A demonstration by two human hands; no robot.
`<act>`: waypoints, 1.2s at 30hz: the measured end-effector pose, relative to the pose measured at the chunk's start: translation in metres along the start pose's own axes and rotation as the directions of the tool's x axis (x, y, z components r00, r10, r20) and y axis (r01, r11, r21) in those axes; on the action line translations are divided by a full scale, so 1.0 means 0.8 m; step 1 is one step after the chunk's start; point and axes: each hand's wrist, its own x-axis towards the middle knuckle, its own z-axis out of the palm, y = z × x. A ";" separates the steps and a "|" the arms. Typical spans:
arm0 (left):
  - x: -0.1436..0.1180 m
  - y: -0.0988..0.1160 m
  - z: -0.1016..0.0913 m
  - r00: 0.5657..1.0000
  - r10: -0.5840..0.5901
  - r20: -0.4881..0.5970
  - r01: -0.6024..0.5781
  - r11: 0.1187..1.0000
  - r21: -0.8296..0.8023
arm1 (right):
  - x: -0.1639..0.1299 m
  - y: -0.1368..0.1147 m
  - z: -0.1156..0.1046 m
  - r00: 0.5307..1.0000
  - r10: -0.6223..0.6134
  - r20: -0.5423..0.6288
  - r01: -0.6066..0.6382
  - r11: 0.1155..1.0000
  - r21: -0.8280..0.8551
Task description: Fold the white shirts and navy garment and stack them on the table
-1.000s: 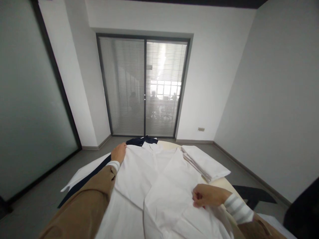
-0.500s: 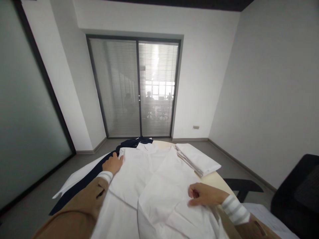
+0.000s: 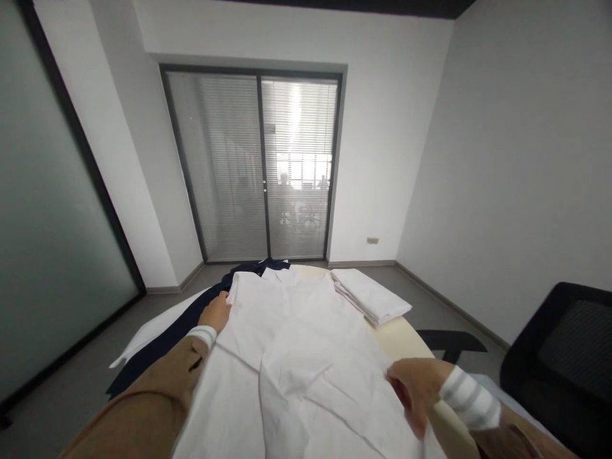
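Observation:
A white collared shirt (image 3: 296,344) lies spread over the table, collar at the far end, with creases and a folded-over part across its lower middle. At its upper left edge, near the shoulder, my left hand (image 3: 216,311) is closed on the cloth, fingertips partly hidden. My right hand (image 3: 418,386) is at the shirt's lower right edge, fingers curled down and closed on the fabric. Both wrists show striped cuffs under brown sleeves.
A folded white garment (image 3: 370,296) lies at the table's (image 3: 406,341) far right. Dark navy clothing (image 3: 174,338) and another white piece (image 3: 153,328) hang over the left side. A black chair (image 3: 559,357) stands at right; a glazed door (image 3: 262,166) is ahead.
My right hand has moved right and down from the shirt's front to its right edge, and the cloth there lies flatter. My left hand stays at the shoulder edge. The view has shifted slightly.

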 end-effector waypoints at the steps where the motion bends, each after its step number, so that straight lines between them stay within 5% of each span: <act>1: -0.006 0.006 -0.004 0.999 0.003 -0.032 -0.002 1.000 0.014 | -0.002 0.003 0.002 1.000 0.017 0.006 -0.017 1.000 -0.010; 5: -0.045 0.049 -0.024 0.992 0.078 -0.096 -0.072 0.995 0.061 | 0.003 0.008 0.005 0.987 -0.070 -0.142 0.069 0.998 -0.011; 9: -0.105 0.108 -0.030 0.959 0.101 0.265 -0.107 0.994 0.009 | 0.015 -0.018 -0.011 0.893 -0.160 -0.420 0.140 0.987 -0.078; 14: -0.171 0.140 -0.025 0.881 0.264 0.393 -0.290 0.957 0.008 | 0.015 -0.076 -0.057 0.914 -0.218 -0.342 0.162 0.970 -0.184; 19: -0.220 0.122 -0.043 0.850 0.329 0.411 -0.293 0.944 -0.149 | 0.019 -0.109 -0.067 0.882 -0.357 -0.307 0.308 0.931 -0.197; 24: -0.252 0.098 -0.046 0.798 0.452 0.399 -0.326 0.880 -0.345 | 0.046 -0.111 -0.036 0.898 -0.300 -0.323 0.237 0.946 -0.221; 28: -0.233 0.079 -0.029 0.820 0.403 0.407 -0.178 0.855 -0.487 | 0.071 -0.116 -0.028 0.784 -0.157 -0.601 0.057 0.981 -0.183; 32: -0.208 0.056 -0.011 0.839 0.325 0.437 -0.048 0.843 -0.535 | 0.107 -0.114 -0.013 0.641 -0.192 -0.743 0.118 0.981 -0.151; 36: -0.195 0.029 -0.009 0.846 0.321 0.425 -0.029 0.825 -0.564 | 0.140 -0.099 0.011 0.622 -0.161 -0.766 0.178 0.982 -0.061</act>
